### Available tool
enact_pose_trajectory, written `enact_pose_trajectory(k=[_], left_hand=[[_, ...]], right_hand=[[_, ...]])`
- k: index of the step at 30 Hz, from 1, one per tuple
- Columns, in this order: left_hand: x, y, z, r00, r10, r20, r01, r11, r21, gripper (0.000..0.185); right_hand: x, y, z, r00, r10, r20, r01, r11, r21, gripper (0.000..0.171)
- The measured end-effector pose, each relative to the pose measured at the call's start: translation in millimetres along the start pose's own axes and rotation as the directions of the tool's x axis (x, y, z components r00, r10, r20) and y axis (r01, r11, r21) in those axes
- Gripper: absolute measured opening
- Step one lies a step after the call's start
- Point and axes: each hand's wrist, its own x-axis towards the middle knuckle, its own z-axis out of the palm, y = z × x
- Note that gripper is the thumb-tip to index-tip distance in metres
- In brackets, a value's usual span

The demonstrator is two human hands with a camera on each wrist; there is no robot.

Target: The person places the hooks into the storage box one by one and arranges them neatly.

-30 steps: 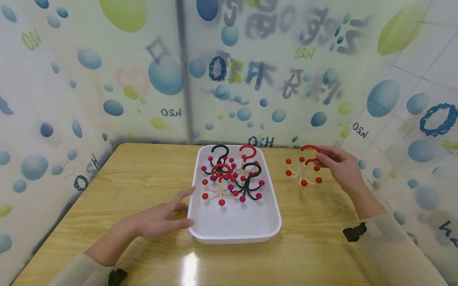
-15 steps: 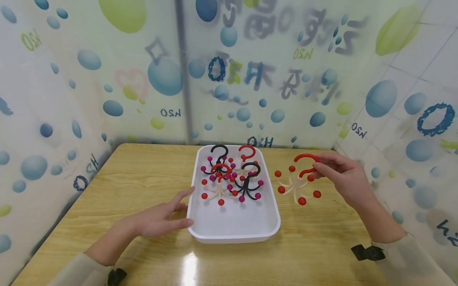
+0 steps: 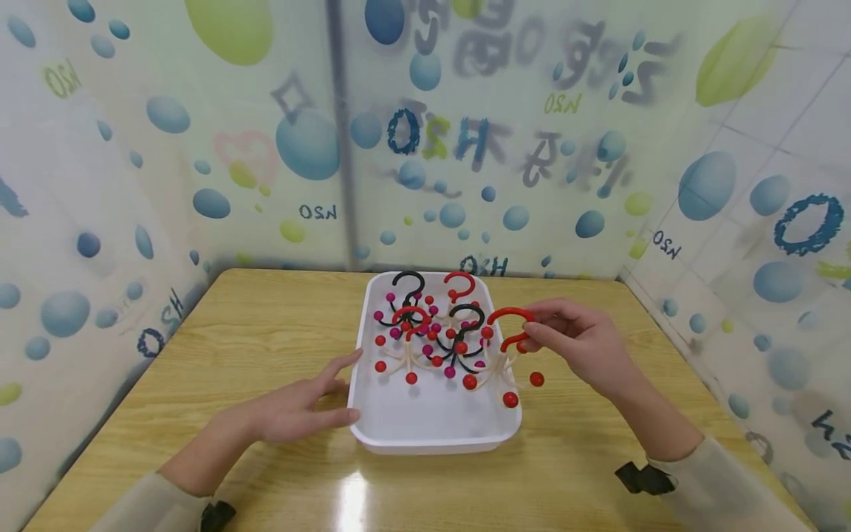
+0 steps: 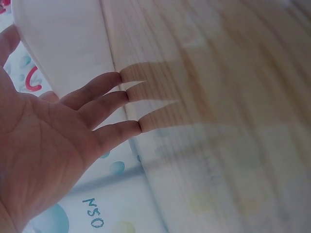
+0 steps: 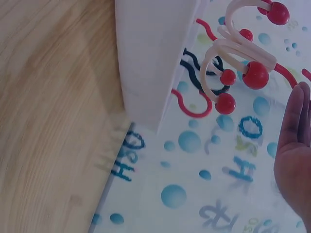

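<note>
My right hand (image 3: 535, 332) pinches the red hook of a clip hanger (image 3: 500, 367) with cream legs tipped by red balls. It hangs over the right rim of a white tray (image 3: 432, 444). The right wrist view shows the same hanger (image 5: 233, 53) dangling beside the tray wall (image 5: 150, 63), with my fingers (image 5: 294, 145) at the right edge. Several more hangers stand in the tray, red-and-cream ones (image 3: 407, 340) and black ones with magenta balls (image 3: 465, 336). My left hand (image 3: 332, 391) lies flat and open on the table, fingertips against the tray's left wall (image 4: 63, 43).
The wooden table (image 3: 266, 332) stands in a corner of walls covered with blue and green bubble-print sheeting (image 3: 465, 148). Bare wood stretches left of the tray, in front of it and to its right (image 3: 598, 458).
My right hand has carried the red hanger from the table's far right, leftward and nearer, to the tray's right rim. The left hand has stayed put.
</note>
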Motion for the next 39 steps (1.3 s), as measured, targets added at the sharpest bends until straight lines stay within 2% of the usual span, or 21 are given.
enact_pose_trajectory(k=[6, 14, 23, 32, 39], left_hand=[[0.6, 0.0, 0.0, 1.0, 0.008, 0.0, -0.008, 1.0, 0.001, 0.096], [1.5, -0.3, 1.5, 1.0, 0.002, 0.0, -0.002, 1.0, -0.004, 0.096], [-0.6, 1.0, 1.6, 1.0, 0.001, -0.008, -0.001, 1.0, 0.004, 0.096], [-1.1, 1.2, 2.0, 1.0, -0.008, -0.006, 0.008, 1.0, -0.006, 0.096], [-1.8, 2.1, 1.7, 1.0, -0.009, -0.011, 0.009, 1.0, -0.001, 0.096]], right_hand=[[10, 2, 25, 0.996, 0.019, 0.087, -0.019, 1.0, -0.002, 0.024], [20, 8, 53, 0.978, 0.077, 0.196, -0.076, 0.997, -0.011, 0.024], [28, 14, 67, 0.95, 0.122, 0.289, -0.116, 0.993, -0.037, 0.024], [33, 22, 72, 0.938, 0.164, 0.306, -0.145, 0.986, -0.083, 0.02], [31, 25, 73, 0.941, 0.157, 0.3, -0.132, 0.986, -0.101, 0.023]])
